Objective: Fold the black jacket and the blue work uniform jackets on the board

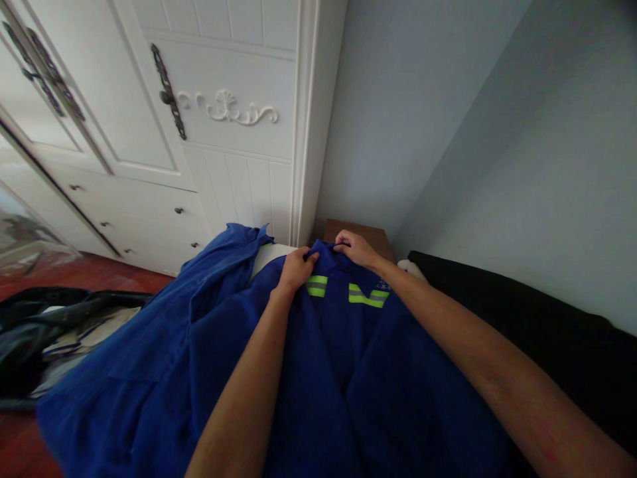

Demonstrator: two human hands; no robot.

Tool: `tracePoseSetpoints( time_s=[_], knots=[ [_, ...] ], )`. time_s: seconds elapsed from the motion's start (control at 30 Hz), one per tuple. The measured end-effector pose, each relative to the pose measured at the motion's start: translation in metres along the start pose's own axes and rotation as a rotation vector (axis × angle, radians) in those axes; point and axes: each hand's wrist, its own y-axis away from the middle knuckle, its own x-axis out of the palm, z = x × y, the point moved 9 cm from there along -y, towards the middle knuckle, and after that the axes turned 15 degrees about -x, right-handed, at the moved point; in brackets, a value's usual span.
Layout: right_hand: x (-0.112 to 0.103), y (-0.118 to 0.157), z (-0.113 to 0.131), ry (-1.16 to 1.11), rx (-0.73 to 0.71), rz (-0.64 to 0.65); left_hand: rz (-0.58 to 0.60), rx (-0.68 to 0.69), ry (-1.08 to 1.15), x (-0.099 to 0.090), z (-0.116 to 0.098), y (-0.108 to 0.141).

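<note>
A dark blue work jacket (323, 358) with yellow-green and grey reflective strips lies spread out in front of me, its collar at the far end. My left hand (298, 267) pinches the left side of the collar. On the collar's right side, my right hand (354, 247) grips the fabric between thumb and fingers. A second, slightly lighter blue garment (164, 318) lies to the left, partly beside and under the jacket's left side. A bit of white surface shows between the two garments.
A white wardrobe (239, 133) with dark handles stands beyond. Behind the collar is a brown wooden top (365, 232) against a grey wall. Black fabric (522, 312) lies at right. An open dark bag (30, 338) with clothes rests on the red floor at left.
</note>
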Motion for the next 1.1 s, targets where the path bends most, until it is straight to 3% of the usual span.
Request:
tracePoseSetpoints(
  time_s=[0.2,0.4,0.57,0.97,1.1],
  knots=[
    [0.002,0.002,-0.006,0.036,0.036,-0.023,-0.123,0.008,-0.198,-0.012,-0.008,0.010],
    [0.005,-0.001,0.002,-0.062,-0.004,0.045,-0.001,-0.047,0.293,-0.003,0.002,0.004],
    [0.000,-0.001,0.011,-0.067,-0.028,0.047,0.150,-0.008,0.394,0.011,0.001,-0.005],
    [-0.006,0.000,-0.002,0.007,0.022,-0.116,-0.217,0.056,-0.136,-0.021,-0.010,0.006],
    [-0.004,0.002,-0.010,-0.048,0.036,-0.107,-0.183,0.011,-0.165,-0.017,-0.004,0.004]
  ],
)
